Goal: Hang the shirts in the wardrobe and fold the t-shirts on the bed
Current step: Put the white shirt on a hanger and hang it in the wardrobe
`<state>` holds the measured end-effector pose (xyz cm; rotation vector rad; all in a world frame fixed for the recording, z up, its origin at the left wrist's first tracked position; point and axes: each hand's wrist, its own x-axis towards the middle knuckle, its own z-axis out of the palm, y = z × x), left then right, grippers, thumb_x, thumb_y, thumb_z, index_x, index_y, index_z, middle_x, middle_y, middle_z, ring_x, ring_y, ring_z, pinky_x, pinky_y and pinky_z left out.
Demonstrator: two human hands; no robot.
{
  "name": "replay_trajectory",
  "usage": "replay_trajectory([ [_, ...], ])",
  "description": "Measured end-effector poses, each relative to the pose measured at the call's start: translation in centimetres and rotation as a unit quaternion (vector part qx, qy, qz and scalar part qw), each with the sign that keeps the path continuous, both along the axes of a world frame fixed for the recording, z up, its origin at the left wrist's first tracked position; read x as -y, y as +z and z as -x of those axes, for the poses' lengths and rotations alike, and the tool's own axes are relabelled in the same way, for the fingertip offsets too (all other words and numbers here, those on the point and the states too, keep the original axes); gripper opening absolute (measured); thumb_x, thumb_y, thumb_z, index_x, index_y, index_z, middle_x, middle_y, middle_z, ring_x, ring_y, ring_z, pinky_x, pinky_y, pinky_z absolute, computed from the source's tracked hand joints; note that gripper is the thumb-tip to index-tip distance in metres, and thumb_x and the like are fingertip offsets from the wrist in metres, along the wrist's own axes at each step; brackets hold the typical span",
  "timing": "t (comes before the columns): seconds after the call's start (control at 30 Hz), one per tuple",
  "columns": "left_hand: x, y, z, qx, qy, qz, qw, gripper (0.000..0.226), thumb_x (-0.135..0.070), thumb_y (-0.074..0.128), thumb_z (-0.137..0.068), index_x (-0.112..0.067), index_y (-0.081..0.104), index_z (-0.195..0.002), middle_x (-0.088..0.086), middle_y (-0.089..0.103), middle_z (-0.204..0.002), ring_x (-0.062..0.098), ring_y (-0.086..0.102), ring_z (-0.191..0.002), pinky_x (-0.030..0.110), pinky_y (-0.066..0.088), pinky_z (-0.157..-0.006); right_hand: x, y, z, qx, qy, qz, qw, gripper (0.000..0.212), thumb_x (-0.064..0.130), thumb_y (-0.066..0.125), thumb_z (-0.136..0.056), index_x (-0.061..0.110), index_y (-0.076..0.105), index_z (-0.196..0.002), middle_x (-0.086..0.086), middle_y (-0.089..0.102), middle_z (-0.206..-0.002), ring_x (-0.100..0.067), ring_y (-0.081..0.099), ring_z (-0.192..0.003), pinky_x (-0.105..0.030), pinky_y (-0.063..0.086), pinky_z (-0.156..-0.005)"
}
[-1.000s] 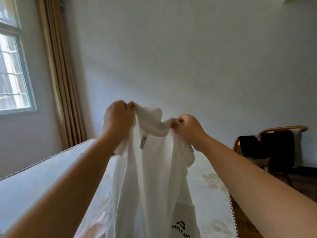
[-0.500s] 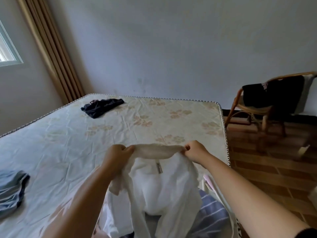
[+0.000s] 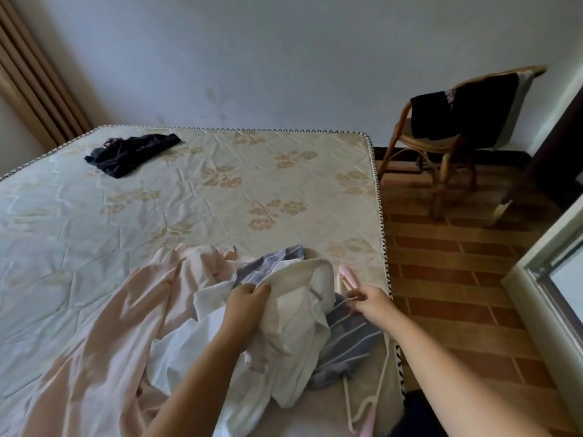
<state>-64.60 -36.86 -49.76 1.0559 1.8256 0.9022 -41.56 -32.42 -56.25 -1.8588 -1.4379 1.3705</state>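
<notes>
Head view: left hand (image 3: 247, 299) grips the white shirt (image 3: 293, 313) by its collar, bunched on the bed (image 3: 189, 200) near its right edge. Right hand (image 3: 367, 302) pinches a hanger (image 3: 347, 276) beside it. Best to hold the collar open and feed the hanger in one shoulder at a time.

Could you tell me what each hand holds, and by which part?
The left hand grips the white shirt by its collar; the right hand pinches a hanger by its hook.
</notes>
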Motion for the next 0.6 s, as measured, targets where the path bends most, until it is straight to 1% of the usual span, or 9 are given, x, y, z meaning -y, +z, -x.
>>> replay_trajectory([
  [0.07, 0.0, -0.7, -1.5, -0.004, -0.029, 0.013, 0.999, 0.027, -0.02, 0.052, -0.093, -0.007, 0.056, -0.07, 0.009, 0.055, -0.068, 0.02, 0.05, -0.065, 0.027, 0.041, -0.06, 0.7, -1.5, -1.1, 0.002, -0.044, 0.017, 0.999, 0.022, 0.004, 0.053, -0.092, 0.003, 0.06, -0.112, -0.006, 0.063, -0.089, -0.018, 0.062, -0.077, -0.02, 0.045, -0.061],
  [0.13, -0.1, -1.3, -2.9, -0.011, -0.06, 0.026, 0.998, 0.023, -0.022, 0.052, -0.093, -0.005, 0.058, -0.079, 0.012, 0.052, -0.073, 0.018, 0.047, -0.064, 0.026, 0.038, -0.058, 1.5, -3.0, -2.1, 0.001, -0.085, 0.04, 0.996, 0.016, 0.002, 0.051, -0.092, 0.005, 0.06, -0.105, -0.003, 0.061, -0.081, -0.015, 0.06, -0.07, -0.019, 0.043, -0.057],
  [0.2, 0.0, -1.9, -4.1, -0.014, -0.081, 0.041, 0.996, 0.026, -0.024, 0.051, -0.094, -0.001, 0.061, -0.087, 0.011, 0.053, -0.075, 0.018, 0.049, -0.065, 0.025, 0.04, -0.059, 2.3, -4.2, -2.9, 0.001, -0.127, 0.063, 0.99, 0.012, 0.003, 0.05, -0.093, 0.009, 0.058, -0.099, -0.002, 0.059, -0.079, -0.015, 0.058, -0.069, -0.019, 0.038, -0.051],
  [0.23, 0.0, -2.2, -4.6, -0.015, -0.087, 0.046, 0.995, 0.027, -0.025, 0.051, -0.094, -0.001, 0.061, -0.087, 0.009, 0.054, -0.074, 0.018, 0.05, -0.064, 0.025, 0.04, -0.059, 2.7, -4.8, -3.3, 0.003, -0.146, 0.075, 0.986, 0.01, 0.004, 0.05, -0.093, 0.01, 0.057, -0.097, -0.002, 0.058, -0.079, -0.016, 0.058, -0.072, -0.019, 0.038, -0.052],
  [0.3, 0.2, -2.6, -5.2, -0.018, -0.092, 0.053, 0.994, 0.024, -0.023, 0.051, -0.094, -0.006, 0.055, -0.077, 0.006, 0.049, -0.068, 0.016, 0.047, -0.06, 0.025, 0.038, -0.056, 3.5, -6.0, -4.0, 0.009, -0.177, 0.092, 0.98, 0.012, 0.006, 0.05, -0.091, 0.011, 0.059, -0.098, -0.003, 0.059, -0.081, -0.022, 0.06, -0.082, -0.024, 0.042, -0.061],
  [0.4, 0.4, -3.1, -5.8, -0.025, -0.099, 0.066, 0.993, 0.025, -0.025, 0.051, -0.094, -0.008, 0.052, -0.076, 0.006, 0.049, -0.068, 0.017, 0.046, -0.06, 0.025, 0.037, -0.056, 4.4, -7.3, -4.4, 0.006, -0.213, 0.111, 0.971, 0.018, 0.01, 0.051, -0.089, 0.009, 0.06, -0.105, -0.01, 0.063, -0.099, -0.029, 0.06, -0.1, -0.03, 0.043, -0.073],
  [0.47, 0.6, -3.2, -5.9, -0.022, -0.099, 0.078, 0.992, 0.024, -0.027, 0.051, -0.095, -0.01, 0.055, -0.078, 0.005, 0.052, -0.07, 0.016, 0.049, -0.061, 0.023, 0.038, -0.054, 4.8, -7.9, -4.6, -0.001, -0.231, 0.129, 0.964, 0.017, 0.011, 0.052, -0.089, 0.01, 0.059, -0.104, -0.011, 0.061, -0.104, -0.03, 0.059, -0.102, -0.032, 0.045, -0.075],
  [0.53, 0.7, -3.3, -5.8, -0.018, -0.095, 0.087, 0.991, 0.024, -0.028, 0.051, -0.095, -0.009, 0.057, -0.081, 0.006, 0.054, -0.072, 0.017, 0.051, -0.062, 0.024, 0.04, -0.054, 5.1, -8.3, -4.8, -0.013, -0.239, 0.152, 0.959, 0.016, 0.011, 0.053, -0.089, 0.011, 0.056, -0.105, -0.011, 0.059, -0.103, -0.029, 0.057, -0.098, -0.034, 0.045, -0.077],
  [0.6, 0.9, -3.4, -5.7, -0.021, -0.09, 0.089, 0.992, 0.023, -0.027, 0.051, -0.095, -0.009, 0.057, -0.081, 0.006, 0.054, -0.072, 0.017, 0.051, -0.062, 0.025, 0.04, -0.056, 5.2, -8.7, -4.7, -0.041, -0.254, 0.172, 0.951, 0.024, 0.008, 0.055, -0.089, 0.006, 0.056, -0.113, -0.013, 0.059, -0.101, -0.029, 0.056, -0.093, -0.033, 0.044, -0.073],
])
